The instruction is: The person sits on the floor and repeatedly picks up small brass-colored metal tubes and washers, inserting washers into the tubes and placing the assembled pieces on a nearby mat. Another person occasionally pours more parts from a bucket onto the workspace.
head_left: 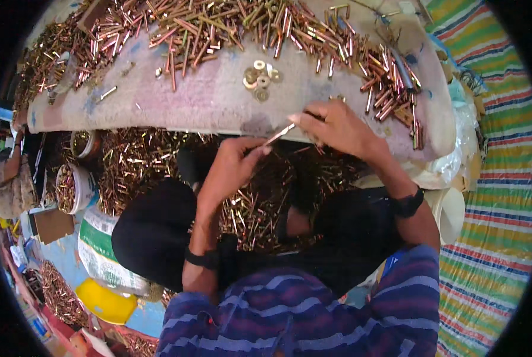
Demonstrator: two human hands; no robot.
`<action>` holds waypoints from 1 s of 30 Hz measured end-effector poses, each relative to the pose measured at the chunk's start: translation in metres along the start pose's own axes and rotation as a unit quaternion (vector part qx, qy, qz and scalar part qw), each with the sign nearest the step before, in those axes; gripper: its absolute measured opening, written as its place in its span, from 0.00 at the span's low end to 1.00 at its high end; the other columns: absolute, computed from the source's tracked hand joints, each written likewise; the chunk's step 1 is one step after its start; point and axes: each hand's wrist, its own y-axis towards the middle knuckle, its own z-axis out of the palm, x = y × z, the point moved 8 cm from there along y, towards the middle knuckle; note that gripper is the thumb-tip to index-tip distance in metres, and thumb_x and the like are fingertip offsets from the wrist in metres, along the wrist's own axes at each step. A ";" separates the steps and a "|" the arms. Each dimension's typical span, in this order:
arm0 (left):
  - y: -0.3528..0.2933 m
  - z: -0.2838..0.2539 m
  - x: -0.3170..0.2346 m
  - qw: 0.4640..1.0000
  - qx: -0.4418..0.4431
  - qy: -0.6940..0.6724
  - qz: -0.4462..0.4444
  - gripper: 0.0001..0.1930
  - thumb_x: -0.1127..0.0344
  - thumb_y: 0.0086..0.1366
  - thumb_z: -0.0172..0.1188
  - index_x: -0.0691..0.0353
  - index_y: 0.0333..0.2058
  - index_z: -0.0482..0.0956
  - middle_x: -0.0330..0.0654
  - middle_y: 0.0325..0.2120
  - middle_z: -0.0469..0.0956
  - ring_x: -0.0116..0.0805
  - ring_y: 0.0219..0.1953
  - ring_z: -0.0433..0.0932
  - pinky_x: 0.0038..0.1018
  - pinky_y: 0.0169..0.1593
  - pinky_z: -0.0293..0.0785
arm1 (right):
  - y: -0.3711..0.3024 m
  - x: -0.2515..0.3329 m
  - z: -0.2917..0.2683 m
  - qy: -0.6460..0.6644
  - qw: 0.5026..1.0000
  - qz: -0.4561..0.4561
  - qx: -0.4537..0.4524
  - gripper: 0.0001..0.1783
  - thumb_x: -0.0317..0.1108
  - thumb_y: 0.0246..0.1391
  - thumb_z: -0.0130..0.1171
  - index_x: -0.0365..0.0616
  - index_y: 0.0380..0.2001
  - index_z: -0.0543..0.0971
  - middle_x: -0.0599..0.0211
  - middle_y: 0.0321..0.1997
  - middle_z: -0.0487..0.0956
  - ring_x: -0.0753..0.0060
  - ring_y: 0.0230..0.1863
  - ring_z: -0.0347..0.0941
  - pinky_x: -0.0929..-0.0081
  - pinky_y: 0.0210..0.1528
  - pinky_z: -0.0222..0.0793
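Observation:
A slim, shiny metal bolt [279, 134] is held at a slant between my two hands, just off the near edge of the cloth-covered table [200, 98]. My left hand [233, 163] pinches its lower end between thumb and fingertips. The upper end is at the thumb and fingers of my right hand [337, 128], which are curled closed around it. Beyond my hands, a small cluster of round metal washers [261, 80] lies on the cloth. A long heap of copper-coloured bolts [200, 27] spreads across the far side, with another pile of bolts [391, 89] at the right.
Many more bolts [251, 217] lie below the table, between my legs. At the left stand a white bucket [75, 189] of bolts, a white-and-green sack [102, 244] and a yellow container [105, 301]. A striped sheet [486, 238] covers the right side.

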 end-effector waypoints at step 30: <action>-0.016 -0.021 -0.019 0.997 0.047 -0.040 -0.040 0.19 0.57 0.69 0.63 0.69 0.47 0.84 0.35 0.19 0.78 0.21 0.19 0.74 0.23 0.23 0.69 | -0.012 0.015 0.015 0.029 0.980 0.127 0.148 0.37 0.62 0.63 0.54 0.39 0.16 0.79 0.70 0.15 0.76 0.77 0.17 0.72 0.75 0.22 0.69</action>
